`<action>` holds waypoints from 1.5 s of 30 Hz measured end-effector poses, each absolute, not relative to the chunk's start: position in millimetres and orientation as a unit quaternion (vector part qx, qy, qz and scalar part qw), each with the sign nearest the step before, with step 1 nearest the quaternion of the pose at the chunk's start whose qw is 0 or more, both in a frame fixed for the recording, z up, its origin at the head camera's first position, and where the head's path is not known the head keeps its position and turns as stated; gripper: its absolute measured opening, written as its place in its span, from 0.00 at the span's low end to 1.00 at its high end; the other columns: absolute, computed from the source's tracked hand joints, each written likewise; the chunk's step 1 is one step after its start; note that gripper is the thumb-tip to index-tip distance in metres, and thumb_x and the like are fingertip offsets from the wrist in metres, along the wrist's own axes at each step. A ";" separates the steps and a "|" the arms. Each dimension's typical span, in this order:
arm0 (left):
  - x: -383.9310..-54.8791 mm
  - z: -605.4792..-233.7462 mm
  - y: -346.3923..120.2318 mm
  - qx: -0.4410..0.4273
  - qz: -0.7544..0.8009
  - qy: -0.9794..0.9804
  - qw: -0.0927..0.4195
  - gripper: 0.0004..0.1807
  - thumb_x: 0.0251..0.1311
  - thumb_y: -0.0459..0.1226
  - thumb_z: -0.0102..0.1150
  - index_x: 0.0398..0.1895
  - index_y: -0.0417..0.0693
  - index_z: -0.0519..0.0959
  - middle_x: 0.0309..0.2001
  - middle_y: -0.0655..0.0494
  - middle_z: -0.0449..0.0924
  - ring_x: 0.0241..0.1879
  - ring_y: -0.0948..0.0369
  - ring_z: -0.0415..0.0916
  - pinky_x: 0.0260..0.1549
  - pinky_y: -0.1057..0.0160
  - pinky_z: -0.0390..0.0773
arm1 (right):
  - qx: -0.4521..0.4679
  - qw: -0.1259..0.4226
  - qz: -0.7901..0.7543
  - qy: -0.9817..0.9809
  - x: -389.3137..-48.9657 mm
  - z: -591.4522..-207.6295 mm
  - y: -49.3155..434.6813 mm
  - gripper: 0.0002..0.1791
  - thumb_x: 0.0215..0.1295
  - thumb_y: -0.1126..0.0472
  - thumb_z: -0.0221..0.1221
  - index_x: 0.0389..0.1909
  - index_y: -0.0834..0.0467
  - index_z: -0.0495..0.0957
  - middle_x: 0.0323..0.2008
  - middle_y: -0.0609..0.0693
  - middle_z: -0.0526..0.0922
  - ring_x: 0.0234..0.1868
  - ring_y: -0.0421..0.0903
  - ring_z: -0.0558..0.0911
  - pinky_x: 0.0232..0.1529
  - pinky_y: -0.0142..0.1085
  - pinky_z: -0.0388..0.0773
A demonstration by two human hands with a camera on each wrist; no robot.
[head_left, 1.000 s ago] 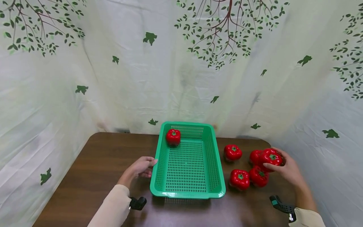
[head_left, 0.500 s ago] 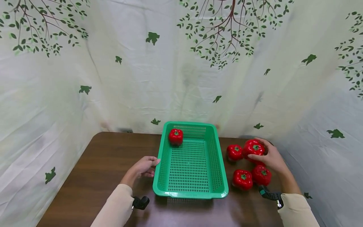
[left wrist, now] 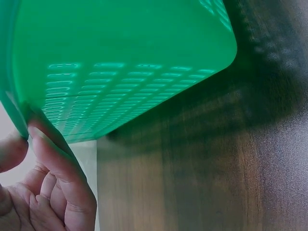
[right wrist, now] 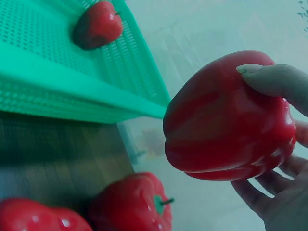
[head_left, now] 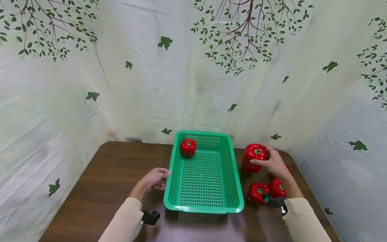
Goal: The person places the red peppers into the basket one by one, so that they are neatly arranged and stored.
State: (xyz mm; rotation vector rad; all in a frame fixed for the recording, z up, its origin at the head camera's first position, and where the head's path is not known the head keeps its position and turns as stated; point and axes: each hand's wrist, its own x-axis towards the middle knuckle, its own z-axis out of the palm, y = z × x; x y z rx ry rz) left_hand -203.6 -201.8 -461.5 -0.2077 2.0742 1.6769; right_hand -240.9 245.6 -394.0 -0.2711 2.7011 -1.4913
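A green plastic basket (head_left: 203, 209) stands on the table, with one red bell pepper (head_left: 188, 148) in its far left corner. My left hand (head_left: 152, 179) pinches the basket's left rim; the left wrist view has the thumb and a finger (left wrist: 57, 149) on either side of that rim. Another red bell pepper (right wrist: 226, 120) is off the table in my right hand (head_left: 274, 164), thumb on one side and fingers on the other. In the head view it hangs just right of the basket and mostly hides a pepper below it.
Several more red bell peppers lie right of the basket: one near the front (head_left: 257, 193), one beside it (head_left: 276, 188), partly behind the right wrist strap. A brown wooden table (head_left: 121, 161) meets a leaf-printed white curtain (head_left: 136, 101) at the back.
My right hand has carried its bell pepper left from the right-hand group toward the basket. The left hand stays at the rim, and the basket has not visibly moved on the table.
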 end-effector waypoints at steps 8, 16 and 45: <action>-204.2 -459.2 -201.2 -0.080 0.610 0.754 0.229 0.17 0.71 0.40 0.49 0.52 0.34 0.73 0.35 0.48 0.77 0.22 0.61 0.74 0.25 0.66 0.80 | -0.081 0.030 -0.520 0.849 -251.3 -391.6 225.8 0.44 0.59 0.57 0.67 0.72 0.58 0.55 0.63 0.63 0.66 0.60 0.60 0.69 0.53 0.50 0.76; -203.9 -460.6 -200.9 -0.084 0.609 0.753 0.232 0.18 0.71 0.41 0.49 0.53 0.34 0.72 0.35 0.48 0.78 0.23 0.61 0.75 0.26 0.64 0.81 | -0.088 0.019 -0.537 0.839 -264.5 -395.9 208.7 0.42 0.58 0.59 0.68 0.69 0.61 0.57 0.64 0.63 0.66 0.61 0.60 0.68 0.54 0.54 0.74; -205.3 -460.6 -199.6 -0.079 0.613 0.749 0.238 0.17 0.71 0.40 0.50 0.51 0.34 0.73 0.35 0.48 0.77 0.21 0.62 0.75 0.24 0.65 0.80 | -0.129 0.062 -0.555 0.819 -290.9 -435.8 105.7 0.36 0.53 0.64 0.71 0.64 0.58 0.69 0.62 0.61 0.69 0.59 0.62 0.69 0.47 0.49 0.80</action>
